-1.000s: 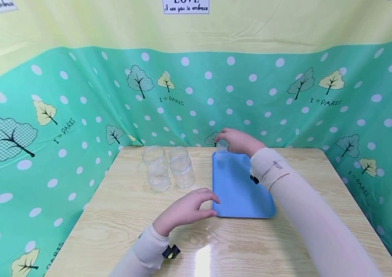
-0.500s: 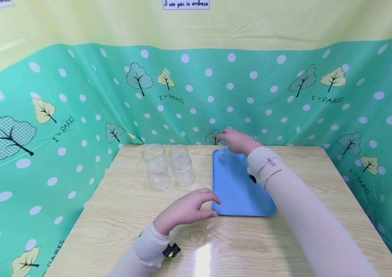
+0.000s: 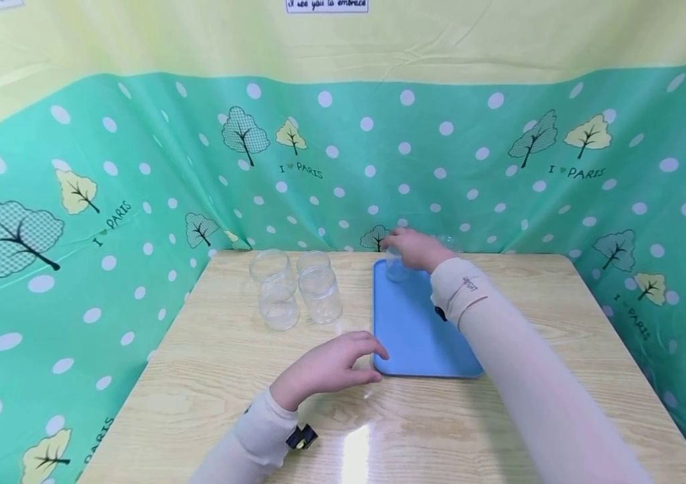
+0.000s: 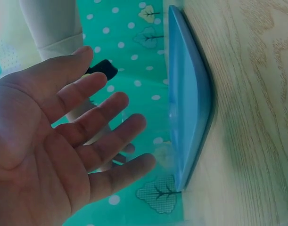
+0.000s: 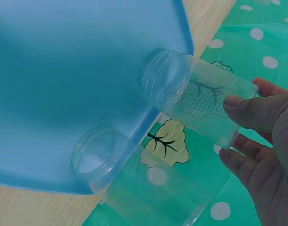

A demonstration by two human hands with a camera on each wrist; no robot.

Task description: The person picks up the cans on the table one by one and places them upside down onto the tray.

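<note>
My right hand [image 3: 418,250] pinches a clear jar [image 5: 205,94] by its upper end, over the far left corner of the blue tray [image 3: 422,329]. In the right wrist view the jar's threaded mouth faces down, at the tray surface; I cannot tell whether it touches. A second clear jar [image 5: 148,179] stands mouth down on the tray beside it, mostly hidden behind the hand in the head view. My left hand [image 3: 333,363], fingers spread and relaxed, holds nothing near the tray's front left corner.
Several clear jars stand grouped left of the tray, among them a front jar [image 3: 279,309] and its neighbour [image 3: 321,299]. The wooden table [image 3: 210,376] ends at a green dotted curtain [image 3: 319,195] behind and at both sides.
My right hand and its jar have shifted slightly right over the tray's far corner. The left hand keeps its place. The view has tilted down a little.
</note>
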